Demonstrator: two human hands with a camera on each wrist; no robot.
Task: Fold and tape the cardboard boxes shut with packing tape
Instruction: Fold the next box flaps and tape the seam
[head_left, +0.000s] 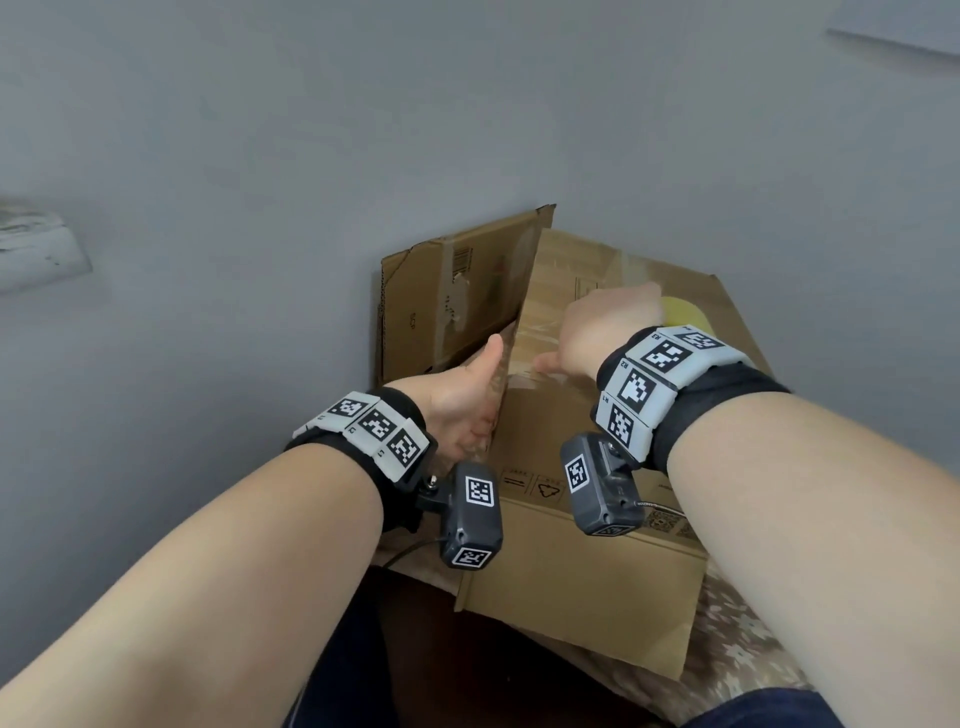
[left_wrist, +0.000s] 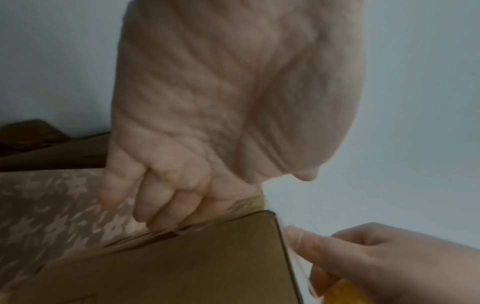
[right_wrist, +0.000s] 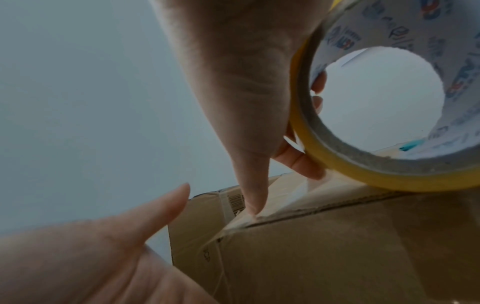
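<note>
Box: a brown corrugated cardboard box (head_left: 587, 525) sits at the middle of the head view on a flower-patterned brown cloth (head_left: 737, 629), its top closed. A second, flattened brown cardboard piece (head_left: 457, 291) leans on the grey wall at 11 o'clock from it.
Tape: a yellow-edged roll of clear packing tape (right_wrist: 384, 115) rides on the box top at 1 o'clock, a clear strip running from it toward the left edge.
Right hand: the right hand (head_left: 605, 327) grasps the roll, fingers hooked through its core, while the thumb (right_wrist: 253, 185) presses the strip onto the box edge.
Left hand: the left hand (head_left: 465, 400) clasps the box's left top edge at 9 o'clock, thumb up along it, fingers (left_wrist: 145, 197) curled over the rim.
Handling: the board looks light and stiff but creasable, so steady it at edges and corners, not mid-panel. The film looks thin and clingy; keep it taut and rub it flat.
Stage: probably sealing the seam.
</note>
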